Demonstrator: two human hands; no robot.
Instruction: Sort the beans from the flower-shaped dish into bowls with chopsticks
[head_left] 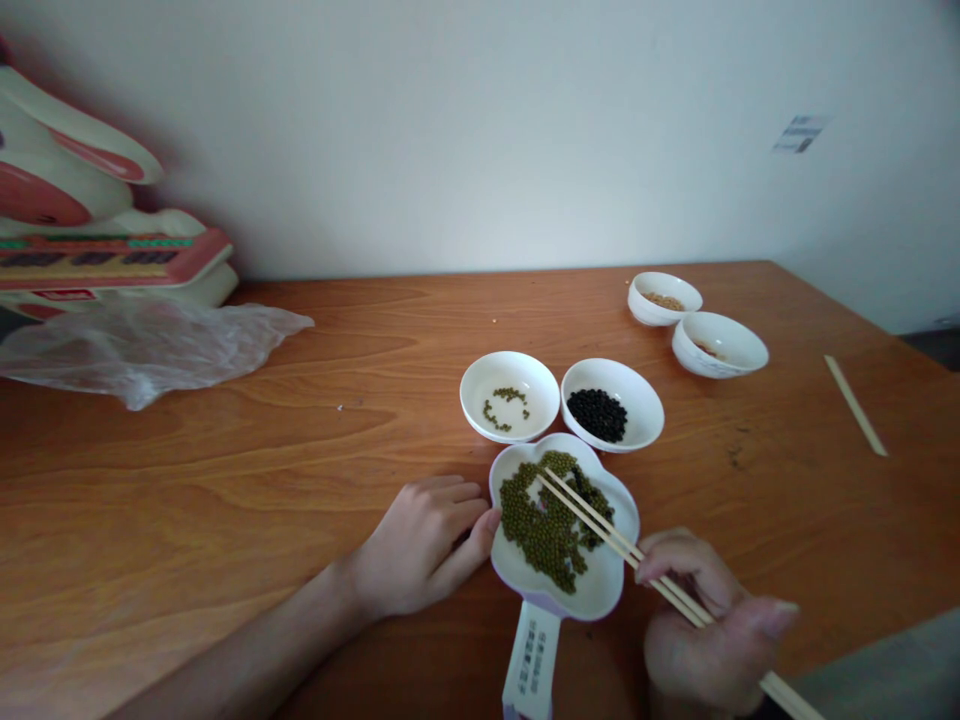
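A white flower-shaped dish [600,580] with a labelled handle [531,660] holds many green beans [551,535] and some dark ones along its right side. At its left rim, my left hand [427,545] rests on the table, fingers curled, with thumb and fingertips against the edge. My right hand [697,620] grips a pair of wooden chopsticks [600,525]; their tips are among the green beans, close together. Whether a bean sits between them I cannot tell. Just behind the dish stand a white bowl [478,385] with a few green beans and another bowl [646,408] of black beans.
Two more white bowls stand at the back right: one [643,305] with yellowish grains, one [731,355] with a little reddish-brown content. A wooden stick [855,405] lies farther right. A clear plastic bag [157,350] and a toy keyboard [112,260] occupy the left, against the wall.
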